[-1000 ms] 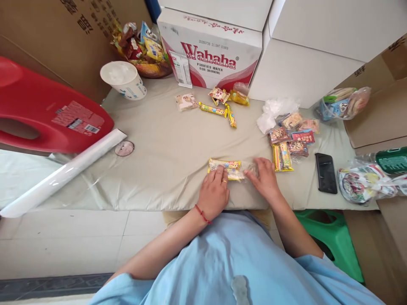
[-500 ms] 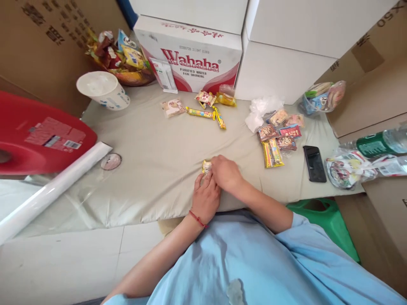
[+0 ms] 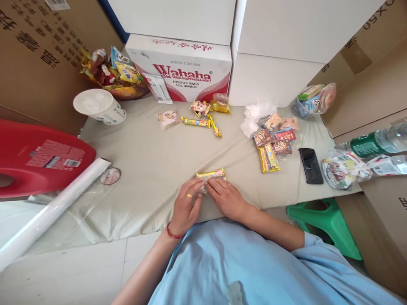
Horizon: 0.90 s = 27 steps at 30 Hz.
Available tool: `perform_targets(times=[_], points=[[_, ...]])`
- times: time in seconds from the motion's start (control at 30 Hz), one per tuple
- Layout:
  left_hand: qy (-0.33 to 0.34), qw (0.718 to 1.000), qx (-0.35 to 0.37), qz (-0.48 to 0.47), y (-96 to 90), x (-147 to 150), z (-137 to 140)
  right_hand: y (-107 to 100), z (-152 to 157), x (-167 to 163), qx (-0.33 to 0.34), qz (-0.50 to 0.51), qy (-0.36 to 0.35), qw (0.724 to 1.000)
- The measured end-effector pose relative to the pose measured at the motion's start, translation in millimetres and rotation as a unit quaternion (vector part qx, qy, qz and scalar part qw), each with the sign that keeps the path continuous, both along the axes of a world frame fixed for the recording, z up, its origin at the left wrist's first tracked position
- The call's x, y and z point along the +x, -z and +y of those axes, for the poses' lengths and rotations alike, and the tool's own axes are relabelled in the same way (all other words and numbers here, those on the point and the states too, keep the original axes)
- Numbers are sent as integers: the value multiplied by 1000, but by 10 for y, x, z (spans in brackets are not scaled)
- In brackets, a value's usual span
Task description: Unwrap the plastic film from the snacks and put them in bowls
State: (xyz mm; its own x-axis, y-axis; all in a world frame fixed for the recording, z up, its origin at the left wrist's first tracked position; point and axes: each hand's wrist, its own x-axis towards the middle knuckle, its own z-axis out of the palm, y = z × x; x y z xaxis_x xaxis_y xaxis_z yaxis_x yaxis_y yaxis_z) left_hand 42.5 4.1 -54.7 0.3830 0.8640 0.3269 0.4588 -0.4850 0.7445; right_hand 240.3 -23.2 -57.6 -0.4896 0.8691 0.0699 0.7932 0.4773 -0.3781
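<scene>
Left hand (image 3: 186, 205), right hand (image 3: 229, 200): fingers touching clear-wrapped, yellow stick-shaped snack packet (image 3: 211, 173); whether either grips, cannot tell.

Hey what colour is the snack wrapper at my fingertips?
The snack wrapper is mostly yellow, shown best in the head view.

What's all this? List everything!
snack pack: 1, yellow, front middle
small snacks: several, mixed, back
snack pile: several, mixed, right
plastic bag: 1, white, right
snack basket: 1, mixed, left
snack bag: 1, mixed, right
tied bag: 1, multicoloured, right
sachet: 1, white, back
Wahaha box: 1, white-red, back
white boxes: several, white, back
cardboard boxes: several, brown, sides
tub: 1, white, left
jug: 1, red, left
roll: 1, white, left
round spot: 1, pinkish, left
phone: 1, black, right
bottle: 1, clear-green, right
stool: 1, green, below
tablecloth: 1, beige, underneath
shirt: 1, blue, front
left hand: 1, ringed, front
right hand: 1, bare, front
</scene>
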Motion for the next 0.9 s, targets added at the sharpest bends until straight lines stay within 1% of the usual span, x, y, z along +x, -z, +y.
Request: perform_targets(times=[0.07,0.13,0.2,0.27,0.3,0.37,0.47,0.53,0.63,0.7,0.8,0.9], points=[[55,998,-12,18,21,102,98,-54,60,73,-30,55,-17,998],[63,997,-27,30,84,158,177,-146,128,238,-51,135,-38,989],[53,997,-39,37,153,165,217,-240,175,458,-53,203,-18,978],[50,997,-49,39,200,150,221,-297,186,648,-36,225,29,973],[46,997,-51,39,211,143,214,-303,178,705,-27,214,41,976],[37,997,-51,38,214,143,195,-269,149,714,-21,162,20,986],[33,998,-45,37,189,159,179,-141,115,505,-12,69,-28,997],[39,998,-45,33,165,155,179,-54,121,314,15,32,-24,999],[55,996,-64,-1,140,116,180,28,167,103,54,9,8,998],[55,995,-81,-34,143,81,171,52,209,42,62,1,27,998],[60,989,-110,-81,178,43,141,61,268,29,59,-6,26,998],[82,973,-162,-140,206,30,115,40,316,32,60,-14,11,998]])
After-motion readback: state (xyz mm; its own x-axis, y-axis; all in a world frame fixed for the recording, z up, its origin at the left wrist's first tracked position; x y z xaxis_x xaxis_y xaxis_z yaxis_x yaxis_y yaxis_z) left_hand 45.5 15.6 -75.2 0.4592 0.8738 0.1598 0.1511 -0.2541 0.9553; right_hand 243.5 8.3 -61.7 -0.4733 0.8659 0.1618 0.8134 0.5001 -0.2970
